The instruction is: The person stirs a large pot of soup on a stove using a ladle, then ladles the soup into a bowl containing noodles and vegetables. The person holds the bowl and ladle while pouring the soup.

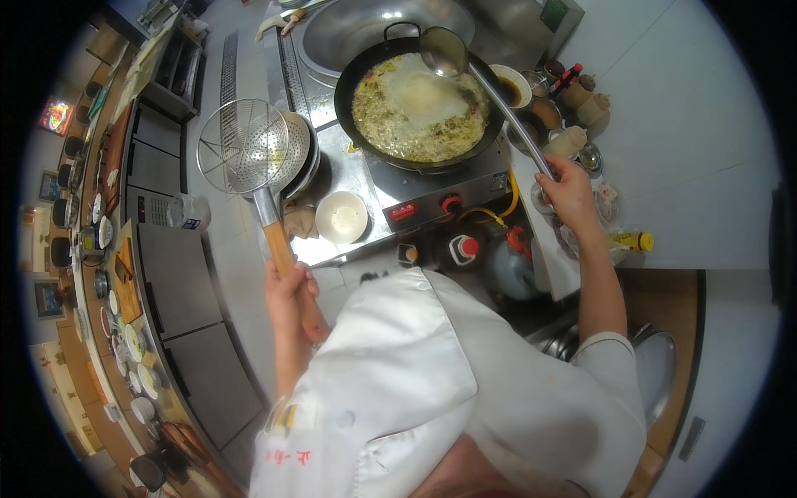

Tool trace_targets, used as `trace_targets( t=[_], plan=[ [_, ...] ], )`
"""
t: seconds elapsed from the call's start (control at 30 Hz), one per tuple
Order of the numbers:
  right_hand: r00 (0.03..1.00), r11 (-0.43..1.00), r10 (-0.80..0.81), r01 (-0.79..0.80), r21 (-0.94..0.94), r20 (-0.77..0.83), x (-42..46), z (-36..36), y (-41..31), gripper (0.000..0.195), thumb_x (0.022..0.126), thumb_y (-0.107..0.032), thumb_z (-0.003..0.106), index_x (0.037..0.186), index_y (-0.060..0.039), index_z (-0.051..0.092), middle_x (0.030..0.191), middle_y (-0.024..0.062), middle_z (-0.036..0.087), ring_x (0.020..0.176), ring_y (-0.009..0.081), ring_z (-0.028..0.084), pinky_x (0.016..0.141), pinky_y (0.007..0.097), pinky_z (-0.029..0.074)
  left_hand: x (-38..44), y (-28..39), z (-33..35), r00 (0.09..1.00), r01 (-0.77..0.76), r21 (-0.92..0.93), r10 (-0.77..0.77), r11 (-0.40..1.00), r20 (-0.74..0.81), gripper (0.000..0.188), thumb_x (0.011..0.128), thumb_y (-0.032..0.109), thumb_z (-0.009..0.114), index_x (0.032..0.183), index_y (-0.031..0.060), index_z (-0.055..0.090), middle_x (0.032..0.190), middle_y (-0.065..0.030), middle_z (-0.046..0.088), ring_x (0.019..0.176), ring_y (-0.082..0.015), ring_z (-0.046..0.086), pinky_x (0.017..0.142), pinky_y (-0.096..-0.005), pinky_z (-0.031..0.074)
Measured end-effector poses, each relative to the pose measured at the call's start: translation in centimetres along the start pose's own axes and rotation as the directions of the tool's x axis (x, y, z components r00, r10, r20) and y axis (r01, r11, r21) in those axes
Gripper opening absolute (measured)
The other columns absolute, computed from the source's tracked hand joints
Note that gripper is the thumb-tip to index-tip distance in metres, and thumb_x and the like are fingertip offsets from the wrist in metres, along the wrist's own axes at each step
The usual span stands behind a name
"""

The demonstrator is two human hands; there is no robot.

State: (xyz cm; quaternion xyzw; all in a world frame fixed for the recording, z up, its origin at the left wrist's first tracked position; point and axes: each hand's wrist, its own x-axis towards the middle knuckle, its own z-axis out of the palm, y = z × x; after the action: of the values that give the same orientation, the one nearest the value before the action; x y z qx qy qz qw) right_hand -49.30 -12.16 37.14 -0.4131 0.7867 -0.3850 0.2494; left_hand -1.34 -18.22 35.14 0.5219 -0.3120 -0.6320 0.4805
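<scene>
My left hand (291,286) grips the wooden handle of a wire strainer (243,146), its round mesh head held above a perforated metal ladle (296,152) that rests over stacked pans. With my right hand (563,187) I hold the long metal handle of a ladle (443,52). The ladle's bowl is over the far right rim of a black wok (346,124). Pale foam and a bubbling yellow-green broth with bits in it (398,134) fill much of the wok, which sits on a gas stove (429,199) with a red knob.
A white bowl (342,217) stands left of the stove. Right of the wok are a bowl of dark sauce (512,86), squeeze bottles (568,143) and seasoning containers (545,113). A large metal basin (324,37) lies behind. Below are a yellow hose (514,196) and a red-capped jug (468,247).
</scene>
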Motion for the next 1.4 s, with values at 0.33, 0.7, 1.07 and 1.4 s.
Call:
trace_targets(
  t=[0.33,0.7,1.07,1.4],
  plan=[
    [1.0,1.0,0.025,-0.025,0.008,-0.002,-0.15,-0.08,-0.17,0.037,0.094,-0.007,0.073,0.13,0.0035,0.066,0.086,0.0026,0.066,0.06,0.0079,0.056,0.055,0.0253,0.046,0.06,-0.18,-0.25,1.0,-0.007,0.012,0.006,1.0,0.007,0.015,0.099,0.006,0.063,0.11,0.0052,0.053,0.082,-0.0084,0.059,0.057,-0.0145,0.056,0.053,-0.0257,0.047],
    [1.0,1.0,0.005,-0.005,0.005,-0.008,0.02,-0.07,0.6,0.037,0.094,-0.007,0.073,0.13,0.0037,0.066,0.085,0.002,0.066,0.059,0.0077,0.055,0.054,0.0254,0.044,-0.09,-0.17,-0.23,1.0,-0.004,0.004,0.004,1.0,0.0,0.015,0.099,0.006,0.063,0.11,0.0049,0.053,0.082,-0.0087,0.059,0.057,-0.0155,0.056,0.052,-0.0266,0.047],
    [1.0,1.0,0.011,-0.011,0.014,-0.007,-0.22,-0.26,0.35,0.036,0.094,-0.007,0.073,0.128,0.0029,0.067,0.085,0.0022,0.066,0.06,0.0077,0.055,0.055,0.0254,0.045,0.01,-0.35,-0.45,1.0,-0.005,-0.007,0.006,1.0,0.014,0.015,0.099,0.006,0.063,0.11,0.0052,0.053,0.082,-0.0094,0.06,0.057,-0.0165,0.057,0.052,-0.0272,0.046],
    [1.0,1.0,-0.013,0.013,-0.026,-0.011,-0.24,-0.38,0.49,0.037,0.094,-0.008,0.074,0.129,0.003,0.066,0.085,0.0025,0.066,0.06,0.0079,0.055,0.055,0.0259,0.045,-0.2,-0.15,-0.46,0.999,0.006,0.014,-0.006,1.0,0.033,0.02,0.097,0.006,0.062,0.114,0.0048,0.051,0.083,-0.0085,0.06,0.062,-0.0159,0.057,0.056,-0.0273,0.048]
  ],
)
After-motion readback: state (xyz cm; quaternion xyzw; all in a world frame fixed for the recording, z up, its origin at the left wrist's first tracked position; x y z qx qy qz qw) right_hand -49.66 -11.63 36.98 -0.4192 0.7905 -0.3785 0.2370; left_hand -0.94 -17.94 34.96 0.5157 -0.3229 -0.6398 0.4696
